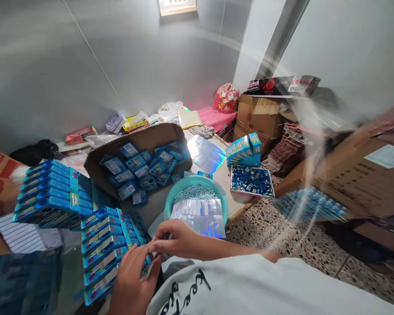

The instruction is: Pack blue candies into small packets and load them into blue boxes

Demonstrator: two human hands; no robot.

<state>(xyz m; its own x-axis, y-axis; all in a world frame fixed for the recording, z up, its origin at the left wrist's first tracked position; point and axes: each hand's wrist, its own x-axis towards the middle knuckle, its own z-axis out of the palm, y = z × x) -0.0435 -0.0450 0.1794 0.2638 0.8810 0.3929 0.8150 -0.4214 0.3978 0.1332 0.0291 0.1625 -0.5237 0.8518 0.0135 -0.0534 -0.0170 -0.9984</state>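
Observation:
My left hand (133,278) is at the bottom centre, beside a stack of blue printed boxes (101,249). Its fingers are bent and its thumb curls toward them; a little blue shows between, but what it grips is mostly hidden. My right hand (175,238) meets it from the right, thumb and forefinger pinched together at the left fingertips. Anything in that pinch is too small to make out. Just beyond my right hand is a turquoise basin (223,192) of small pale blue pellets (195,191), with silvery label sheets (198,218) lying across it.
A carton (92,159) on its side holds several blue boxes (141,168). Another blue stack (49,194) stands at left. Right of the basin are a tray of blue-and-silver small parts (252,180) and upright blue boxes (243,151). Large cardboard boxes (357,179) stand at right.

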